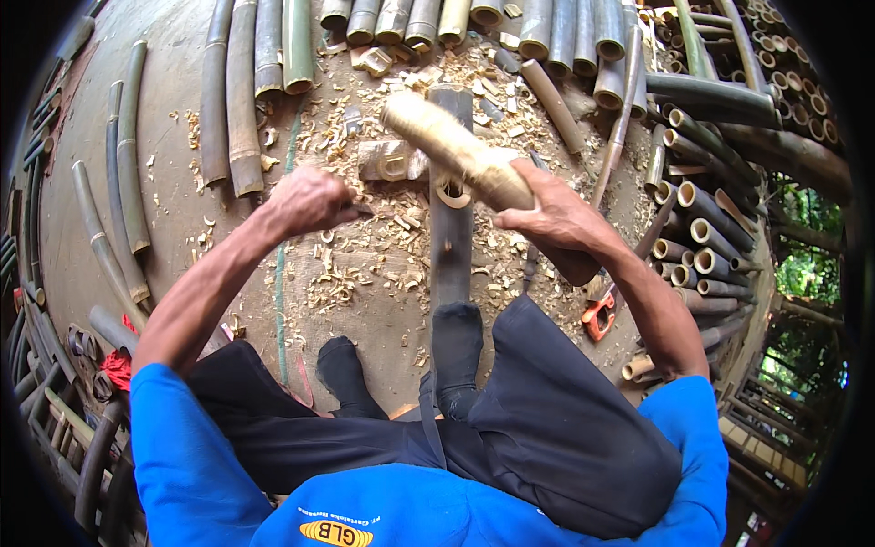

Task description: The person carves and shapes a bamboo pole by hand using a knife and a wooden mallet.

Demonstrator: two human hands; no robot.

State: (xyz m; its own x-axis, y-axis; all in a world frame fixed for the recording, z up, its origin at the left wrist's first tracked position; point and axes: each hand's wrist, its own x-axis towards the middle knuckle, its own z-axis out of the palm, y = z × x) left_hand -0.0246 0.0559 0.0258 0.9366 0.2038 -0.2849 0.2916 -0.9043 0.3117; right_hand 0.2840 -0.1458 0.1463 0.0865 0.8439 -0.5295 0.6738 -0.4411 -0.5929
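My right hand (558, 217) grips the near end of a thick, pale wooden club (447, 146), raised and slightly blurred. It slants above a dark bamboo pole (448, 260) that runs away from me, with a pale-edged hole cut in its upper side. The far part of the pole lies against a short wooden block (383, 162). My left hand (314, 199) is closed in a fist left of the pole, clear of it. A small dark tip shows at its fingers; what it belongs to is hidden. My right foot (456, 351), in a dark sock, presses on the pole's near end.
Wood chips (392, 264) litter the ground around the pole. An orange-handled saw (599, 316) lies at the right, near stacked bamboo tubes (715, 242). More bamboo poles (241, 109) line the far side and the left. A green cord (282, 301) runs along the ground.
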